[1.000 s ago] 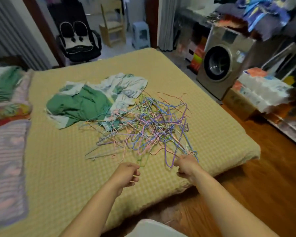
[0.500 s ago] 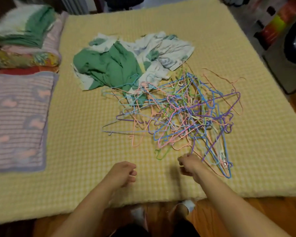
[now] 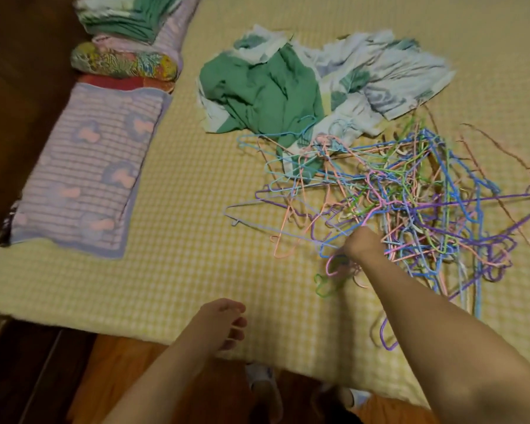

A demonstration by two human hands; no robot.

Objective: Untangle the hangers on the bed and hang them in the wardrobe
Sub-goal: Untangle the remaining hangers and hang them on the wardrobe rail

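A tangled pile of thin wire hangers (image 3: 410,209) in pink, blue, purple and green lies on the yellow checked bed (image 3: 190,270), right of centre. My right hand (image 3: 363,243) reaches into the pile's near-left edge, back of the hand up, fingers curled down among the wires and gripping them. Pink and green hooks stick out just below that wrist. My left hand (image 3: 222,321) hovers over the bed's near edge with loosely curled fingers, holding nothing. No wardrobe is in view.
A crumpled green and white cloth (image 3: 266,87) lies behind the pile, touching its far hangers. A striped purple blanket (image 3: 83,172) and stacked folded bedding (image 3: 126,59) occupy the bed's left side. Wooden floor (image 3: 110,377) and my slippered feet (image 3: 263,384) lie below the bed edge.
My view has tilted down and closer to the bed. My right hand has moved forward from the pile's near edge into the hangers. The left hand stays back near the bed edge.
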